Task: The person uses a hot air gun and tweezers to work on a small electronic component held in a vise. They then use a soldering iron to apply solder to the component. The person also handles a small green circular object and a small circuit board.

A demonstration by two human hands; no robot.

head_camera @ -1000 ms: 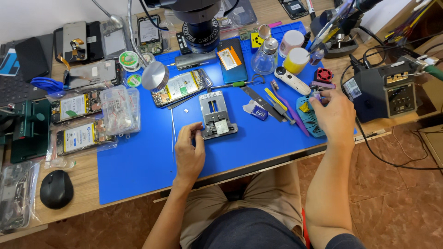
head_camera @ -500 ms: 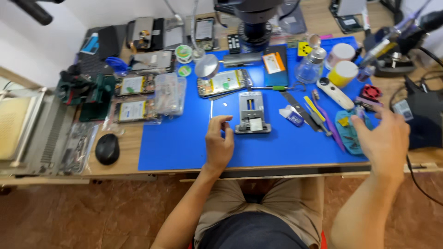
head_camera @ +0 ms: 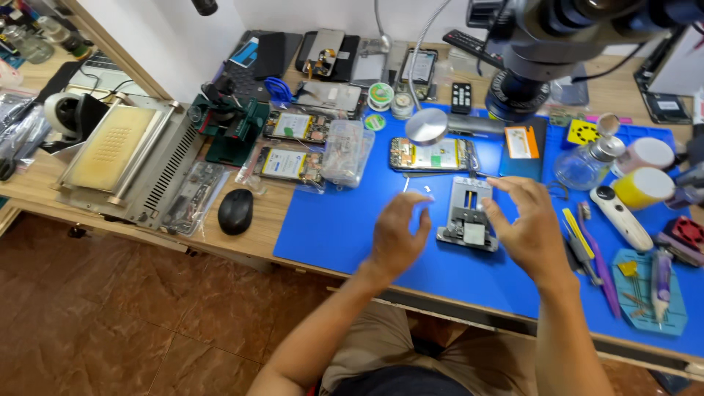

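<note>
Metal board-holding jig [head_camera: 468, 215] sits on the blue mat [head_camera: 345, 227], below the opened phone [head_camera: 433, 155]. Right hand [head_camera: 529, 233] has swung in from the tools at right and now hovers just right of the jig, fingers spread, holding nothing. Left hand [head_camera: 396, 236] hovers loosely curled, empty, just left of it.

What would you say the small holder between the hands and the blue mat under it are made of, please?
The holder looks like bare metal, probably aluminium: pale grey, matte, with machined slots. The blue mat looks like soft silicone or rubber: flat, even colour, dull sheen. Both hands, left hand and right hand, hover beside the holder.
</note>
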